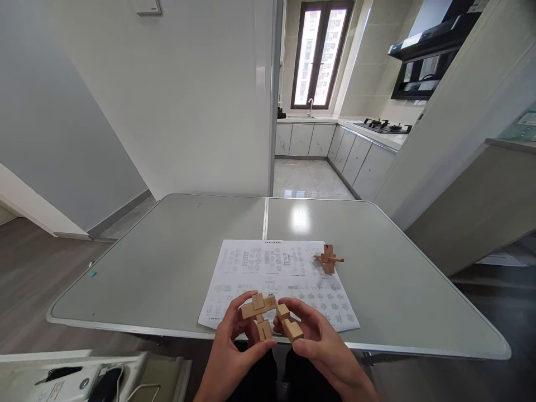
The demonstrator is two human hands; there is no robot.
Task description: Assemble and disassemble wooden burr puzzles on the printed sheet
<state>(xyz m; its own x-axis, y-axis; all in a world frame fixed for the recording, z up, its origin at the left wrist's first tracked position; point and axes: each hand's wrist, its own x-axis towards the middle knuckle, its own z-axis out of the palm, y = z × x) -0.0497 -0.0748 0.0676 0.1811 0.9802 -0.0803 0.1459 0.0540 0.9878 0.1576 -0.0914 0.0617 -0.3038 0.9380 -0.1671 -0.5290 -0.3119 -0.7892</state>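
Note:
My left hand (232, 346) is closed on a light wooden puzzle piece (258, 311), a notched cross-shaped cluster held just over the near table edge. My right hand (324, 349) pinches another notched wooden block (290, 324) that touches the left cluster. A smaller assembled wooden cross puzzle (328, 258) lies on the far right corner of a printed instruction sheet (276, 279).
The sheet rests on a grey folding table (167, 262) with a centre seam. A white box with dark items (79, 382) sits low at the left. Behind the table are a white wall and an open kitchen doorway (310, 156).

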